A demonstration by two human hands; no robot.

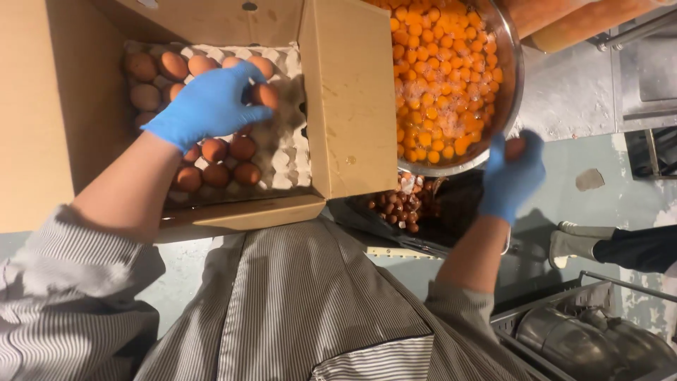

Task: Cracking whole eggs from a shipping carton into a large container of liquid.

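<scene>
The left hand [208,106], in a blue glove, reaches into the cardboard box [349,99] on the left and closes its fingertips around one brown egg [266,95] above the paper tray [285,152]. More brown eggs [218,164] sit in the tray, near side and far side. The right hand [513,176], also gloved, is wrapped around another egg [515,147] at the near rim of the big metal bowl [509,63], which is full of yolks [437,70]. Below the bowl lies a dark bin with broken shells [398,204]. An egg is light but fragile, and a wet glove makes it slippery, I think; it is better to hold it around the middle, with soft pressure.
</scene>
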